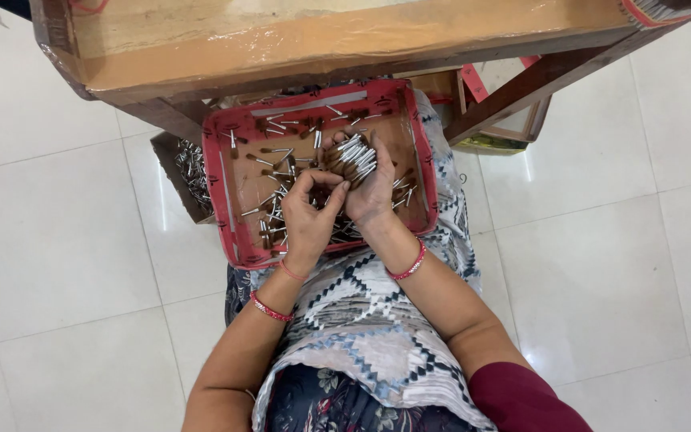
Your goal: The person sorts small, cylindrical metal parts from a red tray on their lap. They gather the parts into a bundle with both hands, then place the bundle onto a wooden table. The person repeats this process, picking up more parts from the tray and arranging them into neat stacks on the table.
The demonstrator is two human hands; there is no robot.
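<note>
at the far left, off beyond the left fingers, a side box (189, 172) of silvery metal parts sits on the pale tiled floor (49, 232), partly hidden under the red-edged tray (225, 192). the tray rests on the person's lap, and small brown-tipped metal pins (269, 164) lie scattered over its cardboard bottom, ahead of and below both sets of fingers.

the left hand (307, 212) hovers over the middle of the tray with fingers curled inward, thumb and fingertips pinched together; whether a pin sits in the pinch i cannot tell. just to its right, touching it at the fingertips, the right hand (365, 180) is cupped and closed around a bundle of pins (353, 158), silver ends fanned out up past the fingers.

judging from this, the step in hand is gathering loose pins into the bundle. the next move seems to call for a fine pinch on one loose pin and lining it up the same way as the rest, without loosening the right-hand grip.

above the fingers a wooden workbench (281, 40) spans the frame, its leg slanting at the right over glossy tiles.
</note>
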